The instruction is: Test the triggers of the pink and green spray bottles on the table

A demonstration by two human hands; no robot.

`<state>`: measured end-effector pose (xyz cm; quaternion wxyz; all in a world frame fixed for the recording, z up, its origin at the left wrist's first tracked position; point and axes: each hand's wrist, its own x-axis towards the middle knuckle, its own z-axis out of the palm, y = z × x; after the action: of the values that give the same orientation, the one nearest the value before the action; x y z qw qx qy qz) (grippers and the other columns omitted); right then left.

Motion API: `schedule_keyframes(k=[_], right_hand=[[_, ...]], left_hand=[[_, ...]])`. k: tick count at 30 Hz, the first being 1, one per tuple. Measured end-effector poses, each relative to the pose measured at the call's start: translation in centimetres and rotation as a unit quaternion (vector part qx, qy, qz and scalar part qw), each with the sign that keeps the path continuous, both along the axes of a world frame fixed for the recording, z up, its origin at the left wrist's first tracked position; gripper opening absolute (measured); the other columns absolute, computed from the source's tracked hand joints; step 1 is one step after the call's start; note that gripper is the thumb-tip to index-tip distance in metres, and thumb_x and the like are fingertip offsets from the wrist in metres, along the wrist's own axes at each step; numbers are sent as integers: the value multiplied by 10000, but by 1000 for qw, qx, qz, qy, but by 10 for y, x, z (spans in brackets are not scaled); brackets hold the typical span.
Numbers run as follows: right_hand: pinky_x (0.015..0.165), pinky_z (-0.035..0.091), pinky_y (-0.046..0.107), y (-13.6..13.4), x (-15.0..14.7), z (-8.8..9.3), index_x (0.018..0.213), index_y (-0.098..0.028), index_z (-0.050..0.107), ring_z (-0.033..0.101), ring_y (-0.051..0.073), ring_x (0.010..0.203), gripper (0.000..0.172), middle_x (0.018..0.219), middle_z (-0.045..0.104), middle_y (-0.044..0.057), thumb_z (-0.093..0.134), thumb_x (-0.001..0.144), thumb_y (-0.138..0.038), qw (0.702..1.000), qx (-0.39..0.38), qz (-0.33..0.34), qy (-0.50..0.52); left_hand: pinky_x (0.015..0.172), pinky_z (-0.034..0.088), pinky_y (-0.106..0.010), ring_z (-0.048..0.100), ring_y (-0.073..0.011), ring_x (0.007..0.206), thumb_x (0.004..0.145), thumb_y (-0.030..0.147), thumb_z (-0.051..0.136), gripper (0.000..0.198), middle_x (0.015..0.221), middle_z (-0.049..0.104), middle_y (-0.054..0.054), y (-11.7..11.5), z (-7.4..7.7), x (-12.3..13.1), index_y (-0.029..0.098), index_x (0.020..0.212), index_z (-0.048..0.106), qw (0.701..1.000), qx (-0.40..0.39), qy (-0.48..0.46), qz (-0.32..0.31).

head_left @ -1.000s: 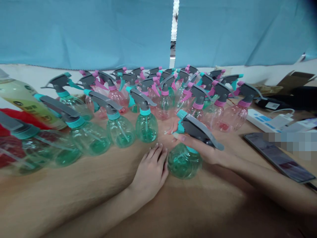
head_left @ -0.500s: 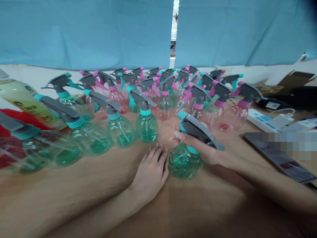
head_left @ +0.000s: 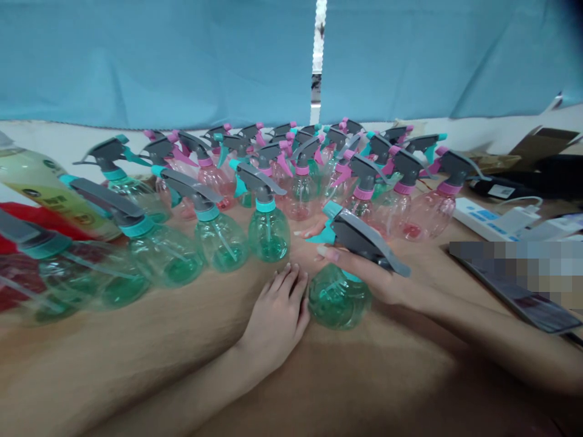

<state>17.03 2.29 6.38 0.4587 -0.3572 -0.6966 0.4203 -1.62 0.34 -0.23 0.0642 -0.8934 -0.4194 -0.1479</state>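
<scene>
Well, our right hand (head_left: 382, 282) is closed around a green spray bottle (head_left: 339, 297), its fingers curling just under the gray sprayer head (head_left: 362, 240), while the bottle's round body seems to sit on the tabletop (head_left: 387, 382). Our left hand (head_left: 277, 318) lies open beside the bottle, fingertips down on the tabletop. The bottle looks empty, so we judge it light, its thin, smooth plastic fairly stiff yet easy to let slip; the narrow part under the sprayer head offers the surest hold. Beyond our hands stand crowded teal-capped bottles (head_left: 268, 233) and pink-capped bottles (head_left: 430, 212) before a blue curtain (head_left: 159, 60), with a power strip (head_left: 483, 221) and a pixelated phone (head_left: 514, 285) to our right.
</scene>
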Motion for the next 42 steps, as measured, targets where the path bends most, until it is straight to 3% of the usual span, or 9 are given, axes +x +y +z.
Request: schedule_keyframes(k=[6, 15, 20, 33, 42], right_hand=[[609, 453, 254, 0, 3, -3, 818, -236, 640, 517, 132, 663, 196, 740, 558, -12, 579, 867, -416, 1000, -29, 2, -7], [589, 437, 271, -2, -1, 3, 923, -242, 651, 472, 125, 582, 193, 613, 484, -43, 596, 857, -416, 999, 28, -33, -14], [621, 474, 303, -1, 0, 3, 827, -242, 650, 544, 158, 624, 201, 580, 518, -31, 576, 869, -425, 998, 43, -41, -30], [674, 507, 340, 4, -1, -4, 842, -249, 670, 615, 182, 683, 205, 627, 596, -19, 577, 862, -430, 996, 61, -57, -17], [626, 515, 334, -7, -4, 1, 722, -229, 672, 627, 190, 656, 264, 603, 623, -6, 641, 792, -482, 985, 48, -162, -40]], left_hand=[[994, 435, -462, 497, -300, 1242, 919, 175, 407, 375, 1293, 571, -191, -1, 1, 0, 55, 1257, 515, 1000, 1, -10, 0], [1010, 419, -454, 484, -300, 1253, 908, 171, 431, 378, 1316, 550, -198, 0, -1, 0, 45, 1253, 517, 1000, -7, -3, 1], [1014, 413, -454, 482, -287, 1259, 918, 178, 410, 364, 1323, 550, -184, 0, -1, 0, 75, 1252, 512, 1000, -3, -16, 0], [998, 425, -445, 484, -292, 1254, 922, 181, 423, 337, 1315, 557, -182, -1, 0, 0, 71, 1216, 544, 1000, -6, -7, 6], [1027, 394, -432, 470, -288, 1269, 929, 191, 430, 365, 1337, 538, -188, -2, -3, 1, 52, 1251, 532, 1000, -7, 1, 11]])
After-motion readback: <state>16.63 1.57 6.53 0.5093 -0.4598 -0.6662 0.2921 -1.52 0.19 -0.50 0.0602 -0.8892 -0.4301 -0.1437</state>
